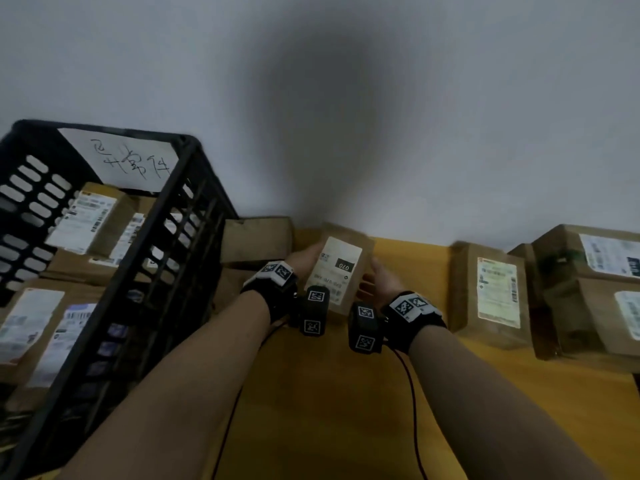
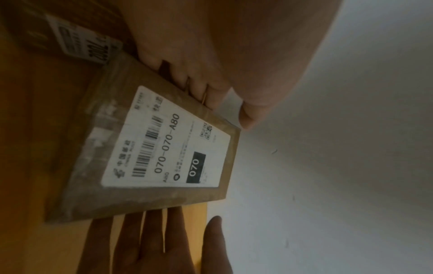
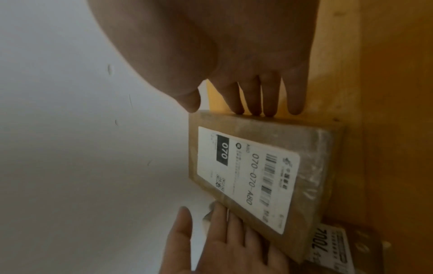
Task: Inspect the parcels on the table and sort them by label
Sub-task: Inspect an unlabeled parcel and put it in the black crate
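My left hand [image 1: 304,259] and right hand [image 1: 379,277], fingers straight, press the flat brown cardboard parcel labelled 070 [image 1: 337,271] between them above the far yellow surface [image 1: 329,393]; this palm-only grip may let it slip.

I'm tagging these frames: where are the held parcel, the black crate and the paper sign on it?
held parcel [image 1: 341,268], head view, on its white label.
black crate [image 1: 180,216], head view, on its right wall.
paper sign [image 1: 133,161], head view, on the handwriting.
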